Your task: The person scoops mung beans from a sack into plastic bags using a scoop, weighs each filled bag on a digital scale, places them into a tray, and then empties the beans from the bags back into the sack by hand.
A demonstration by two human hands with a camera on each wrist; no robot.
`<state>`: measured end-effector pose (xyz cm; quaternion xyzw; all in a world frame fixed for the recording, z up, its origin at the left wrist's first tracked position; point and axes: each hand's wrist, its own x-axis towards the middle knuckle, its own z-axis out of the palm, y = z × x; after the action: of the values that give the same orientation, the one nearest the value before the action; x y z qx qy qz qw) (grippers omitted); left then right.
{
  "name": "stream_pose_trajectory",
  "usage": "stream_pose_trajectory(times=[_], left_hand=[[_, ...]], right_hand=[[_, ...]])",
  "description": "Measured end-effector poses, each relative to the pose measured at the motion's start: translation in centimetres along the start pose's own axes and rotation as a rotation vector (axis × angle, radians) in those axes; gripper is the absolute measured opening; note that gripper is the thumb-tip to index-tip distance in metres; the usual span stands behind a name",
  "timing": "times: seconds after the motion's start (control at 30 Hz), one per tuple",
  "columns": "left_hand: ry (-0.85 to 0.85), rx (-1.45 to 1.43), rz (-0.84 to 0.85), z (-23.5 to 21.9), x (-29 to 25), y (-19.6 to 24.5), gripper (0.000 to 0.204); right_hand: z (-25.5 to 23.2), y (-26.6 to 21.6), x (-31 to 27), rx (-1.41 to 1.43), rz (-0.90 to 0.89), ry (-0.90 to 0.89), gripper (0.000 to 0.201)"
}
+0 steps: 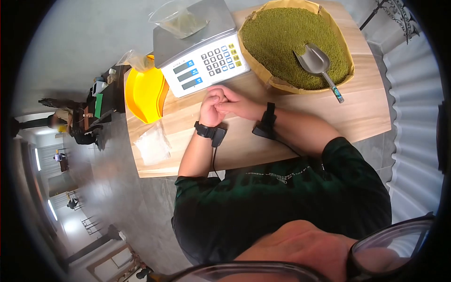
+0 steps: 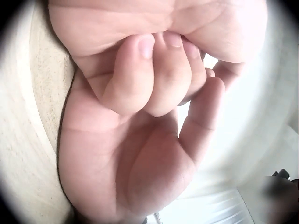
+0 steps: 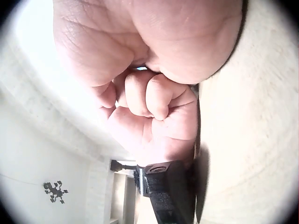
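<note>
"What's past the table's (image 1: 347, 108) right edge?"
"A pale, pleated curtain (image 1: 411, 127), and ornate black metalwork (image 1: 399, 19) off the far right corner."
"And past the left edge?"
"1 blurred person (image 1: 63, 117), a green panel (image 1: 98, 105) and, farther off, 2 lit strip lights (image 1: 52, 210)."
"Off the near left corner?"
"Grey floor (image 1: 127, 202)."

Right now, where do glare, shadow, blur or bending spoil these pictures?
Head view: wide-lens bending curves the tabletop, black rounds the corners, and the distance at left looks soft. Left wrist view: the right side is washed out; a dark patch at the lower right is too blurred to name. Right wrist view: upper left nearly white, with a soft shadow beside the black wrist strap.
</note>
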<state>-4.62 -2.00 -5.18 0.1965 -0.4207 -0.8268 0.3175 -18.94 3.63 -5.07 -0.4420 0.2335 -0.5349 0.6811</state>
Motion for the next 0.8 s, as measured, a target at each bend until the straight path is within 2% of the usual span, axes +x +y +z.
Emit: stream_pose_trajectory(times=[0.1, 0.17, 0.37, 0.5, 0.57, 0.67, 0.7, 0.73, 0.8], left_hand=[[-0.107, -0.07, -0.027, -0.5, 0.8, 0.0, 0.031], [-0.1, -0.07, -0.025, -0.7, 1.3, -0.3, 0.031], [-0.124, -0.086, -0.006, -1.4, 1.4, -0.9, 0.028], [0.0, -0.016, 0.013, 0.0, 1.1, -0.9, 0.024], [0.0, -0.104, -0.026, 0.4, 1.0, -1.3, 0.015], [-0.035, 0.015, -0.008, 1.4, 1.1, -0.9, 0.019], [0.08, 0.033, 0.013, 1.9, 1.0, -1.5, 0.019], [0.078, 0.033, 0.016, 1.3, 1.1, -1.6, 0.019], [-0.071, 0.12, 0.003, -0.4, 1.5, -2.0, 0.014]], right_hand=[[-0.1, 0.1, 0.0, -0.022, -0.043, 0.029, 0.052], [-0.2, 0.0, 0.1, -0.015, -0.076, 0.054, 0.052], [-0.1, -0.6, 0.0, -0.006, -0.007, 0.095, 0.055], [-0.5, -0.1, -0.3, 0.031, 0.058, 0.139, 0.057], [-0.6, -0.6, -0.7, 0.024, 0.093, 0.137, 0.057], [-0.6, -0.8, -0.7, -0.01, 0.114, 0.147, 0.061], [-0.4, -1.1, -0.9, -0.027, 0.117, 0.157, 0.062], [-0.2, -1.3, -1.0, -0.045, 0.121, 0.168, 0.063], [-0.1, -1.2, -1.2, -0.031, 0.128, 0.173, 0.061]])
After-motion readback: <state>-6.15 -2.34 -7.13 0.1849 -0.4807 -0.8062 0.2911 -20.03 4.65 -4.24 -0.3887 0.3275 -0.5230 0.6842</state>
